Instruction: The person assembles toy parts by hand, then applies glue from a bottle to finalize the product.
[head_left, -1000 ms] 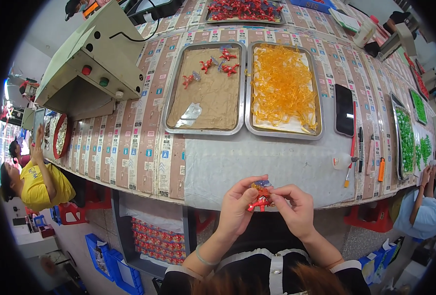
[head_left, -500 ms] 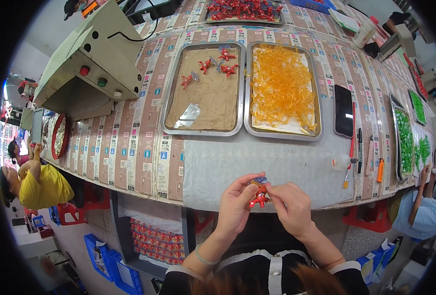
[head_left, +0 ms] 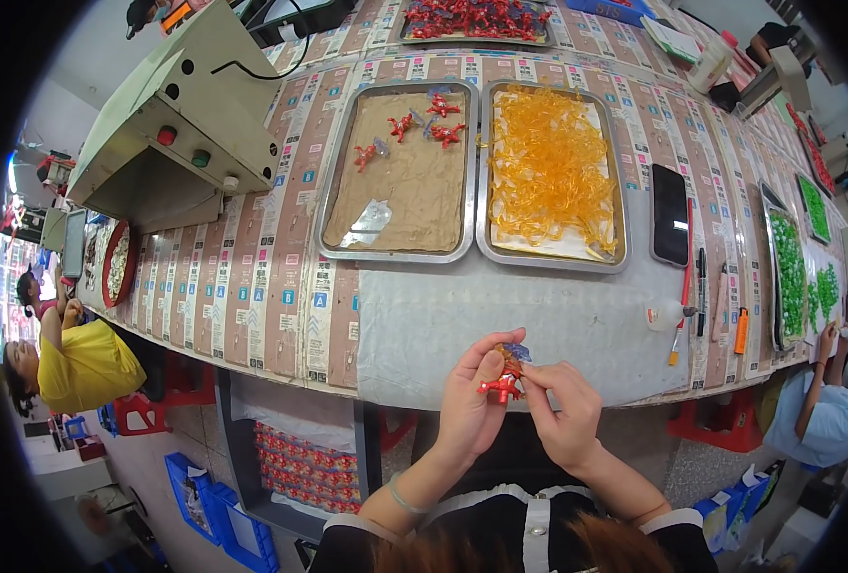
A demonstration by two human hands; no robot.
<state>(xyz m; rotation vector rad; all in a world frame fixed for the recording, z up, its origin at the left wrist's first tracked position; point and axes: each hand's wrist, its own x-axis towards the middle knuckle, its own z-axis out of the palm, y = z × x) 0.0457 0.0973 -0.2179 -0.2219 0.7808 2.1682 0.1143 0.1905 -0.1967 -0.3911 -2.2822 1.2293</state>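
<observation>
Near the table's front edge, my left hand (head_left: 467, 413) pinches a small red toy figure (head_left: 503, 384) between thumb and fingers. A translucent bluish-purple part tops the figure, with a bit of orange beside it. My right hand (head_left: 565, 413) closes thumb and forefinger on the figure's right side; the fingertips partly hide what they grip. Beyond my hands stands a metal tray (head_left: 395, 256) with a brown lining, several red figures (head_left: 448, 135) and a scrap of clear film. Beside it, another metal tray (head_left: 550, 263) holds a heap of translucent orange pieces (head_left: 553, 172).
A phone (head_left: 669, 215), a small bottle (head_left: 665, 315), a brush (head_left: 675, 346), pens and an orange cutter (head_left: 741, 330) lie to the right. A beige machine (head_left: 171, 134) stands at left. Below the table edge, a grey drawer (head_left: 371, 449) holds rows of red figures. People sit at both sides.
Both hands still hold the figure. It has turned slightly and its red body now shows more clearly. My right fingers have shifted a little lower along its side.
</observation>
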